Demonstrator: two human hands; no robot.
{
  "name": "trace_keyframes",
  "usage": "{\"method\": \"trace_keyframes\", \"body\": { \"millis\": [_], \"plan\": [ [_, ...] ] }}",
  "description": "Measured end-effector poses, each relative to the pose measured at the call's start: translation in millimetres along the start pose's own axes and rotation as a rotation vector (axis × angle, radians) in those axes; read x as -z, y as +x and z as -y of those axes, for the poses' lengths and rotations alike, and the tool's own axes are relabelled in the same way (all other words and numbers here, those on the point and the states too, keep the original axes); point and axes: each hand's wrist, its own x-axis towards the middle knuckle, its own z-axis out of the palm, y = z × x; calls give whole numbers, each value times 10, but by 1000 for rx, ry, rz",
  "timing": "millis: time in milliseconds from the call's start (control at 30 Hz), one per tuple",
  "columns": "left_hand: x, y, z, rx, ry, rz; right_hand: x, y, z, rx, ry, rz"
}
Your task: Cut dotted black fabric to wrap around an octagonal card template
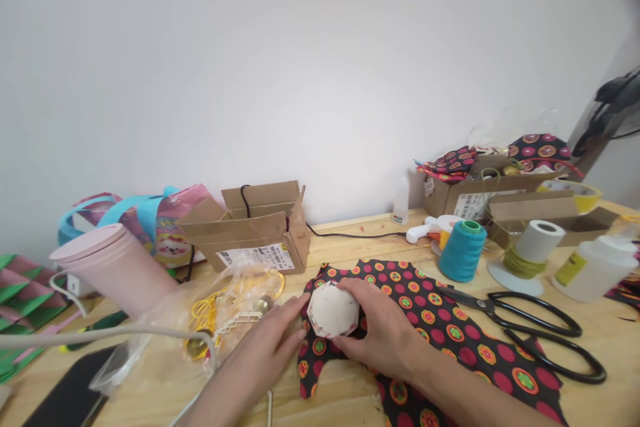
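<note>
Nearest the viewer, a dark phone (70,390) is lying on the table (345,393) at left, and a pale cable (150,330) is crossing above it. The left hand (255,360) is reaching in with thumb and forefinger slightly parted; it is gripping nothing visible, its tips lying at the left edge of the disc (333,311). Whether they are touching the disc cannot be told. The right hand (387,333) is holding the disc, thumb at the lower edge and forefinger at the upper, half closed around its right side.

The disc is showing a white, many-sided face with a patterned rim, and is sitting over the left part of the cloth (425,300). The step in hand appears to be steadying or placing the disc. Any adjustment is calling for an even grip at the rim and for the cloth beneath to be kept from creasing.

The scissors (491,310) are lying at right, partly across the cloth, blades pointing toward the disc. At left, the plastic bag (155,347) is lying beside yellow cord (205,310). Farther back, the teal thread (463,251), the green cord (525,263) and the bottle (595,270) are standing at right; the open box (260,240) is standing near the wall (320,80).
</note>
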Motion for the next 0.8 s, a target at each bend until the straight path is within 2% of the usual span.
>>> {"method": "trace_keyframes", "body": {
  "millis": [133,300,500,633,800],
  "plan": [
    [4,23,30,-19,11,25,-6,7,-14,-18,-9,-13],
    [80,37,-45,-39,37,46,-8,6,6,7,-8,1],
    [71,39,-47,-51,3,18,-8,2,21,35,-14,46],
    [60,38,-46,-78,-4,20,-9,-4,38,16,-8,55],
    [71,35,-65,-40,9,18,58,2,49,-48,29,48]
  ]
}}
